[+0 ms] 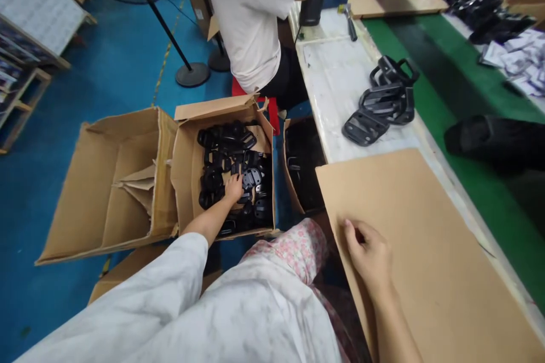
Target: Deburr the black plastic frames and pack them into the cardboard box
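Observation:
My left hand (pixel 234 188) reaches into an open cardboard box (pixel 187 181) of black metal parts (pixel 230 139), its fingers closed on the edge of a black part (pixel 251 178) with small holes. My right hand (pixel 371 252) rests on a large brown cardboard sheet (pixel 409 227) at the bench's near end, fingers curled, with thumb and index tips close together near the sheet's left edge. Whether it pinches anything is too small to tell. Beyond the sheet, several black brackets (pixel 385 102) lie in a pile on the white bench top (pixel 330 76).
An open box (pixel 85 181) stands at the left, another box of dark parts (pixel 304 164) beside the bench. A person in a white shirt (pixel 255 17) sits ahead. A green conveyor (pixel 434 57) runs along the right, and a stand base (pixel 192 75) is on the floor.

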The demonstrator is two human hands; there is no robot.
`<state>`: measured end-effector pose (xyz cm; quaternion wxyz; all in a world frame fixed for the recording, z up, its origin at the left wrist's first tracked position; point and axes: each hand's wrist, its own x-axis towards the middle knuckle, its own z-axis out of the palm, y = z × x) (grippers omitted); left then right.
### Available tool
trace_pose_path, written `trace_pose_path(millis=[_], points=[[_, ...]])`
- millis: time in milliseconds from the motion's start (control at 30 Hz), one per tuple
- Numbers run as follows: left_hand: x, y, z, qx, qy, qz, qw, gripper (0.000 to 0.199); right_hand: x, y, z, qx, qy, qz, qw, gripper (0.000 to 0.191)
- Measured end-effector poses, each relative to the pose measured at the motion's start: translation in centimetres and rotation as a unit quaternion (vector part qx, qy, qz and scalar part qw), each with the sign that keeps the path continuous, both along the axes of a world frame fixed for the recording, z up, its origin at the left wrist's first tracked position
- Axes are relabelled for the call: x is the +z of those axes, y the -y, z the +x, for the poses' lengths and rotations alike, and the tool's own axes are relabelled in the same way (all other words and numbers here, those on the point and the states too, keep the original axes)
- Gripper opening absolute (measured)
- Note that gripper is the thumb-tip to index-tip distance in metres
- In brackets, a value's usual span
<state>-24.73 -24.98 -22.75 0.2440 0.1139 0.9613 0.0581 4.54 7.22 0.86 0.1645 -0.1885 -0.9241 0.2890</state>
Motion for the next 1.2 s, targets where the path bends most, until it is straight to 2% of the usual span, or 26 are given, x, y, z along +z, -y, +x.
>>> trace_pose_path(millis=[100, 167, 233, 433, 567, 633, 733, 800, 867, 933, 1000, 1067, 1133, 1167, 1200], points=[[-0.6, -0.6, -1.8, -0.06, 0.058, -0.023, 0.996, 0.044, 0.2, 0.0, 0.1, -0.011, 0.0, -0.015, 1.0, 0.037], [-0.9, -1.0, -2.5, -0.081, 0.081, -0.032, 0.993, 0.04, 0.3, 0.1, 0.1, -0.014, 0.004, -0.016, 1.0, 0.038], [-1.0, -1.2, -2.8, -0.093, 0.084, -0.031, 0.992, 0.046, 0.4, 0.1, 0.1, -0.017, 0.005, -0.019, 1.0, 0.037], [-0.9, -1.5, -3.3, -0.094, 0.035, 0.008, 0.995, 0.091, 0.6, 0.1, 0.2, -0.017, 0.007, -0.036, 0.999, 0.033], [-0.8, -1.1, -4.8, -0.088, 0.022, 0.052, 0.995, 0.099, 0.6, 0.1, 0.4, -0.021, 0.013, -0.036, 0.999, 0.032], [-0.8, -1.0, -5.6, -0.085, 0.036, 0.076, 0.993, 0.089, 0.5, 0.1, 0.4, -0.021, 0.017, -0.043, 0.999, 0.032], [-0.9, -1.6, -6.0, -0.064, 0.049, 0.104, 0.991, 0.055, 0.2, 0.0, 0.4, -0.031, 0.025, -0.056, 0.998, 0.033], [-0.8, -2.6, -5.6, -0.041, 0.042, 0.12, 0.991, 0.039, 0.2, -0.2, 0.4, -0.046, 0.031, -0.071, 0.996, 0.034], [-0.2, -3.6, -4.7, -0.018, 0.026, 0.139, 0.99, 0.032, 0.6, -0.4, 0.5, -0.062, 0.048, -0.108, 0.991, 0.034], [1.0, -3.9, -3.6, 0.0, 0.006, 0.162, 0.987, 0.028, 1.4, -0.2, 0.7, -0.078, 0.071, -0.174, 0.979, 0.034], [3.0, -3.2, -2.5, 0.014, -0.016, 0.186, 0.982, 0.025, 2.1, 0.8, 0.8, -0.097, 0.074, -0.25, 0.961, 0.034], [5.9, -1.7, -1.5, 0.024, -0.042, 0.207, 0.977, 0.024, 2.2, 2.9, 0.4, -0.099, 0.052, -0.314, 0.943, 0.032], [9.3, 0.2, -0.2, 0.041, -0.041, 0.253, 0.966, 0.026, 1.2, 5.6, -0.8, -0.067, 0.025, -0.362, 0.929, 0.029], [11.2, 1.0, 0.7, 0.055, -0.012, 0.301, 0.952, 0.029, 0.4, 7.0, -1.6, -0.04, 0.014, -0.388, 0.921, 0.035], [13.0, 1.6, 1.7, 0.069, 0.043, 0.359, 0.93, 0.031, -0.5, 8.4, -2.6, -0.025, 0.001, -0.412, 0.911, 0.049]])
